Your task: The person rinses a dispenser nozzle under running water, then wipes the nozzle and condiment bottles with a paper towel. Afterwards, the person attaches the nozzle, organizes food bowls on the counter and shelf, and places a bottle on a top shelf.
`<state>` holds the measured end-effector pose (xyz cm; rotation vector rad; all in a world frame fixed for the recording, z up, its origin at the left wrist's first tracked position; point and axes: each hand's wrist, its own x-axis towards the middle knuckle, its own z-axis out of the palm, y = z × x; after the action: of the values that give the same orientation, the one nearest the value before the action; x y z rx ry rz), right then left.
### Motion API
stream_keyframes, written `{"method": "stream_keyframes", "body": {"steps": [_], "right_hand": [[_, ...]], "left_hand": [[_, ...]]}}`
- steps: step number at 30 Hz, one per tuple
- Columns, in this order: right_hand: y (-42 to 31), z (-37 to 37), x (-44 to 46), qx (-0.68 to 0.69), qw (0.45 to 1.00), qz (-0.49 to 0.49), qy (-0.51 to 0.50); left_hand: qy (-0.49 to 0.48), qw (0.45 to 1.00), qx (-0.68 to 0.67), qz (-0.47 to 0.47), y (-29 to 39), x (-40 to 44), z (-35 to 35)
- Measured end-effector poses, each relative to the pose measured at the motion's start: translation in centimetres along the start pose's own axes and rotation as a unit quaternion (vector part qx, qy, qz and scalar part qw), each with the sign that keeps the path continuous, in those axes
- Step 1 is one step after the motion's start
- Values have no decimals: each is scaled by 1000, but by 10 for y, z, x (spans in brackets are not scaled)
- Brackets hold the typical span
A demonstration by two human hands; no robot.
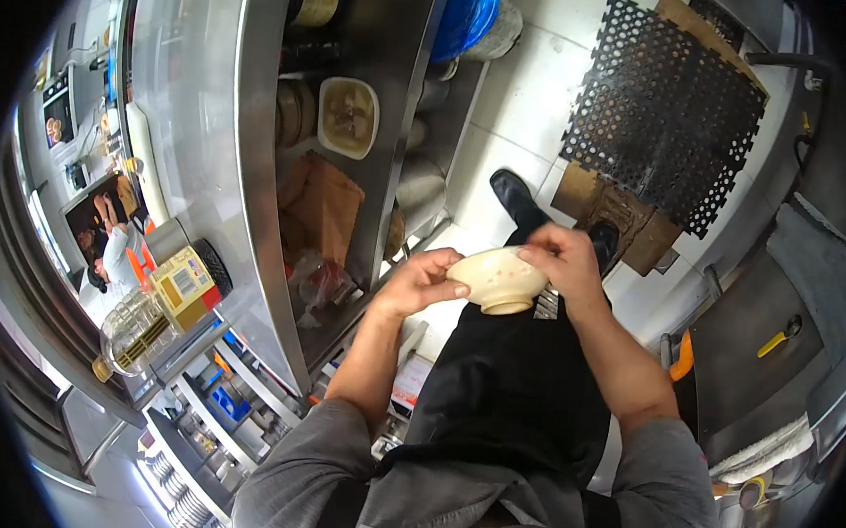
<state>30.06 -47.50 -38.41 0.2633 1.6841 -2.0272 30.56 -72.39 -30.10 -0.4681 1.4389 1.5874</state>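
A small cream bowl (500, 279) with faint reddish marks on its outer side is held tilted in front of the black apron. My left hand (420, 285) grips its left edge, thumb on the outside and fingers at the rim. On the opposite edge my right hand (567, 259) is closed on the rim. The tilt hides most of the bowl's inside. Beside the bowl's foot, below my right hand, shows a small striped grey patch (548, 305) that I cannot make out.
To the left, a steel counter (199, 94) has open shelves with a white container (348, 117) and a brown cloth (323, 208). A clear bottle (137, 332) and a yellow box (184, 284) stand nearby. A black rubber mat (670, 114) lies on the tiled floor. At right, a yellow-handled tool (775, 342) rests on steel.
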Motion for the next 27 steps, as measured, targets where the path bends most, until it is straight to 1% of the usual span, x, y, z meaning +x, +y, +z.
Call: {"method": "stream_keyframes", "body": {"steps": [1, 2, 3, 4, 5, 6, 7, 8, 9, 11, 12, 13, 15, 16, 17, 18, 19, 21, 22, 23, 24, 25, 26, 27], "right_hand": [[1, -1, -9, 23, 998, 33, 54], [-1, -6, -17, 22, 998, 26, 58], [-6, -11, -23, 67, 991, 62, 102], [-11, -17, -25, 113, 978, 95, 146], [-14, -22, -26, 113, 978, 84, 154], [-15, -26, -28, 73, 973, 74, 205], [-15, -29, -30, 33, 964, 66, 256], [-15, -32, -31, -31, 960, 23, 278], [-17, -31, -32, -29, 958, 19, 283], [-24, -27, -30, -92, 938, -78, 325], [-25, -25, -31, -107, 934, -118, 319], [-28, -23, -32, -102, 930, -137, 324], [-36, -21, -35, -87, 932, -136, 326], [-38, -21, -37, -85, 931, -137, 329], [-38, -19, -39, -72, 944, -145, 288], [-38, -18, -40, -58, 955, -152, 247], [-36, -18, -42, -56, 955, -151, 249], [-29, -15, -48, -39, 958, -147, 244], [-15, -17, -53, -53, 967, -109, 224], [-4, -18, -62, -64, 963, -74, 250], [12, -20, -74, -104, 964, -36, 243], [33, -21, -90, -143, 963, 5, 230], [52, -20, -111, -191, 960, 45, 197], [71, -21, -128, -240, 953, 77, 166]], "left_hand": [[-8, 1000, -11, -7, -4, 12, 2], [7, 997, -72, 22, -11, 28, 11], [2, 994, -101, 32, -15, 44, 20], [20, 994, -93, 45, -19, 56, 29], [36, 994, -85, 58, -23, 69, 40], [133, 989, -41, 50, -22, 80, 58], [230, 972, 2, 42, -19, 87, 76], [242, 969, -24, -48, -15, 89, 87], [151, 975, -138, -91, -7, 88, 95], [85, 975, -200, -51, 0, 86, 117], [97, 982, -159, -10, 3, 85, 124], [94, 984, -154, -9, 6, 85, 124], [87, 980, -177, 32, 8, 85, 113], [79, 974, -209, 44, 7, 83, 108], [79, 975, -205, 43, 5, 81, 103], [86, 973, -206, 60, 6, 78, 98], [93, 970, -208, 77, 6, 75, 92], [145, 969, -170, 101, 10, 66, 71], [188, 962, -158, 119, 18, 60, 62], [232, 953, -116, 156, 25, 58, 45], [287, 939, -68, 178, 31, 53, 25], [320, 923, -37, 209, 35, 48, 1], [356, 899, 44, 250, 42, 42, -20], [385, 891, 46, 238, 47, 37, -44]]}}
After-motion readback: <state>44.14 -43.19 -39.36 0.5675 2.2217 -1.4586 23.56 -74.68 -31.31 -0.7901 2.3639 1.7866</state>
